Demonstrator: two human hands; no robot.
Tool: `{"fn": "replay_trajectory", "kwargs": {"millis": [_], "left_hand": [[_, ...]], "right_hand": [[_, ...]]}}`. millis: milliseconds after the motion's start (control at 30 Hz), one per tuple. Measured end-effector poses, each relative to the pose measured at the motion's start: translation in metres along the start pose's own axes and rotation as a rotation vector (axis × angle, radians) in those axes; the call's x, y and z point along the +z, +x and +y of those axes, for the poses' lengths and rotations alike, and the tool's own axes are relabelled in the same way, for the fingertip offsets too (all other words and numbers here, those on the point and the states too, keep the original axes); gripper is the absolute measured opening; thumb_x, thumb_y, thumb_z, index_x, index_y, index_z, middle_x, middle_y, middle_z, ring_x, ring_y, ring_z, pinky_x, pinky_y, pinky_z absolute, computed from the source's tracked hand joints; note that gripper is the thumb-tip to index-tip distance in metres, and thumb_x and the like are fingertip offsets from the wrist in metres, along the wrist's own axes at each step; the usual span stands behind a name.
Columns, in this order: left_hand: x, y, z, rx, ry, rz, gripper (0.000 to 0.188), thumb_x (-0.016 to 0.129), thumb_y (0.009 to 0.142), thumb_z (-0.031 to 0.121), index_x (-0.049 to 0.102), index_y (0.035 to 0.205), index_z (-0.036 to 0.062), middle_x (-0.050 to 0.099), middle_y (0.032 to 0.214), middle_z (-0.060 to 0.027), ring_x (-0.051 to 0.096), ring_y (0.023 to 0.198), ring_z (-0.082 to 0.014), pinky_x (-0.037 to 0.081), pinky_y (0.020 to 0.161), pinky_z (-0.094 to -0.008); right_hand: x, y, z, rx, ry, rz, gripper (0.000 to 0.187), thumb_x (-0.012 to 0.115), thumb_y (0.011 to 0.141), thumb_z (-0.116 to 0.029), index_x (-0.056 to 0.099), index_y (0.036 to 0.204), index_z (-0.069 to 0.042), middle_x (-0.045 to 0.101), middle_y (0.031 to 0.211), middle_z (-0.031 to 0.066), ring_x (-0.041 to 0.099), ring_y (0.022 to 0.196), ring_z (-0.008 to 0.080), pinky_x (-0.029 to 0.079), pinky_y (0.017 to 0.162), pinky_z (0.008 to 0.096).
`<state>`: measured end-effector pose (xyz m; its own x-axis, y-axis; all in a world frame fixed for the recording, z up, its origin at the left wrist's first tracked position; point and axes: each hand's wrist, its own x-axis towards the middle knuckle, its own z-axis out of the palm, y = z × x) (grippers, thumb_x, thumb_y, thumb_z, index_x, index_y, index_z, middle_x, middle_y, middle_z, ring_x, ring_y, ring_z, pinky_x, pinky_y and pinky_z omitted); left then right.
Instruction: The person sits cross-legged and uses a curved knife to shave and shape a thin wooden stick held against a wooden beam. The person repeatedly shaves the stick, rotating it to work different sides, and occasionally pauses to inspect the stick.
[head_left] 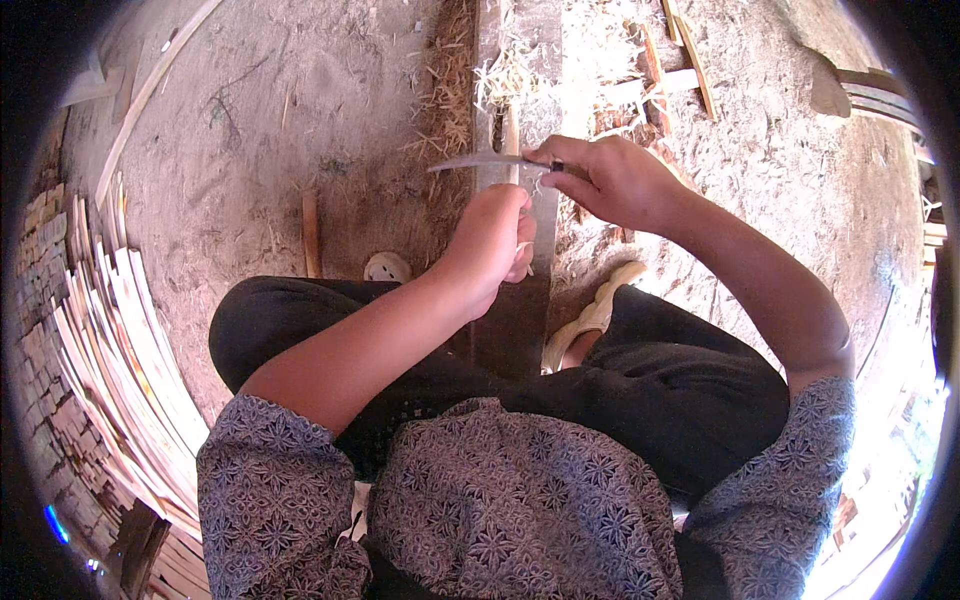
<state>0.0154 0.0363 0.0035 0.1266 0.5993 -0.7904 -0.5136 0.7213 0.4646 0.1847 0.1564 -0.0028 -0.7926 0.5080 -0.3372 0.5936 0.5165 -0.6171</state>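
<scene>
- The left hand (pixel 490 235) is closing its fingers in a fist around a stick (pixel 513 132); the stick is running away from the fist, pale and narrow, above the plank (pixel 546 110).
- The right hand (pixel 620 180) is gripping a knife (pixel 470 161) by its handle end, thumb and fingers narrowing on it; the blade is pointing to the person's left, its tip reaching past the plank's left edge.
- The blade is crossing the stick just beyond the left fist; whether its edge is touching the wood, I cannot tell.
- The plank is running lengthwise between the person's legs; shavings (pixel 450 100) are lying along its left side, and more are scattering over its far part and to its right.
- A shoe (pixel 603 303) is resting just right of the plank; another shoe (pixel 387 267) is showing beside the left knee, mostly hidden; near it a brown piece (pixel 311 235) is lying on the floor (pixel 240 170).
- Slats (pixel 130 340) are lying in a long bundle at the far left; dark trousers (pixel 690 370) and a patterned shirt (pixel 520 500) are filling the lower middle.
</scene>
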Motion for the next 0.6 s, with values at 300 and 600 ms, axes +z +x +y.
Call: {"fn": "replay_trajectory", "kwargs": {"millis": [300,600], "left_hand": [[-0.002,0.003,0.001,-0.001,0.002,0.009,0.017,0.052,0.094,0.03,0.046,0.094,0.0148,0.036,0.058,0.0056,0.032,0.043,-0.0081,0.023,0.04,-0.0274],[0.007,-0.003,0.003,-0.033,0.067,0.033,0.016,0.05,0.095,0.027,0.041,0.089,0.0155,0.037,0.057,0.0047,0.032,0.042,-0.0085,0.024,0.04,-0.0283]], "right_hand": [[0.001,-0.005,0.015,0.186,0.0,-0.043,0.028,0.058,0.101,-0.033,0.062,0.125,-0.02,0.07,0.081,0.0151,0.072,0.075,0.0332,0.057,0.068,0.0478],[-0.001,-0.009,0.106,0.297,-0.276,0.189,0.034,0.054,0.104,-0.036,0.06,0.129,-0.014,0.071,0.085,0.0128,0.071,0.077,0.0182,0.059,0.059,0.032]]}}
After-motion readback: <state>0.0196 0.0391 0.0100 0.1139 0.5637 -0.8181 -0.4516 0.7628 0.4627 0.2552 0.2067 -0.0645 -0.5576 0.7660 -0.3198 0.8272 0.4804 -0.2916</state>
